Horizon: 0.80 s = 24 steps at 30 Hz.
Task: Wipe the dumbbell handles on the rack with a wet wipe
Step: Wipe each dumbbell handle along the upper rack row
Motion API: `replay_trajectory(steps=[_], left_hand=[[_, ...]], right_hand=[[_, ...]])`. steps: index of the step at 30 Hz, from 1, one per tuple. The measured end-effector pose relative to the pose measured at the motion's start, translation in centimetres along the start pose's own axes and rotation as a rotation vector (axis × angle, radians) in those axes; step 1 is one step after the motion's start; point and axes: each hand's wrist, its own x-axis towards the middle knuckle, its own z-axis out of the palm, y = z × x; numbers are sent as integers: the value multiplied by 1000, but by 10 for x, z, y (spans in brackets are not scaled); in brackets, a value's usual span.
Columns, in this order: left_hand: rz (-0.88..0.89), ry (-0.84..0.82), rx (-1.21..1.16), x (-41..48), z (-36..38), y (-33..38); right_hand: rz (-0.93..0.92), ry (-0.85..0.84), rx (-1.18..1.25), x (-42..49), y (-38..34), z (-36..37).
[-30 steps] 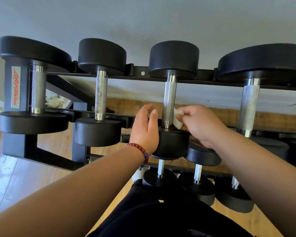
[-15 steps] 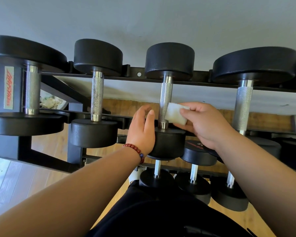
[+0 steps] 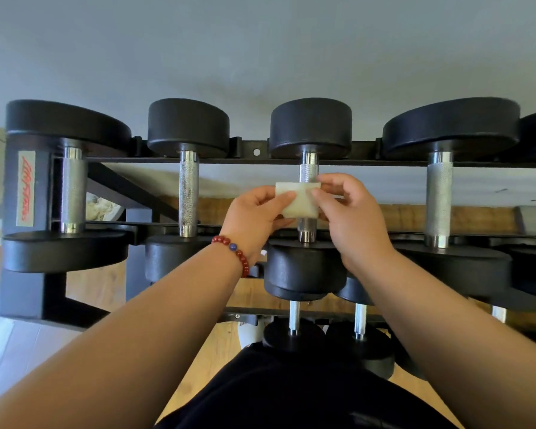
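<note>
Head: wet wipe (image 3: 297,201) across middle handle (image 3: 308,173)

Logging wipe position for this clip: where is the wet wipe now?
Head view, centre: the wet wipe is pinched between the left hand and right hand, in front of the third dumbbell handle from the left, top row.

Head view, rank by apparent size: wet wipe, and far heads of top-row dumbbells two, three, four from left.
1. fourth far head
2. second far head and third far head: look alike
3. wet wipe
</note>
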Motion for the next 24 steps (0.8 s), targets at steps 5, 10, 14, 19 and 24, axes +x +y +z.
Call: replay_trajectory(steps=[5,10,14,19,24], left_hand=[[43,229,99,20,-10,1],[-53,146,122,36,2,1],[-115,-21,-39,42,14,0],[-110,-81,20,51,16,8],[-93,-101,44,46,11,-3]], right_hand=[[-150,48,-367,-11,12,-1],[-140,64,-493,-26,36,16],[-81,86,-456,-25,41,18],[-84,86,-470,-25,42,19],[-57,103,-443,-27,42,21]])
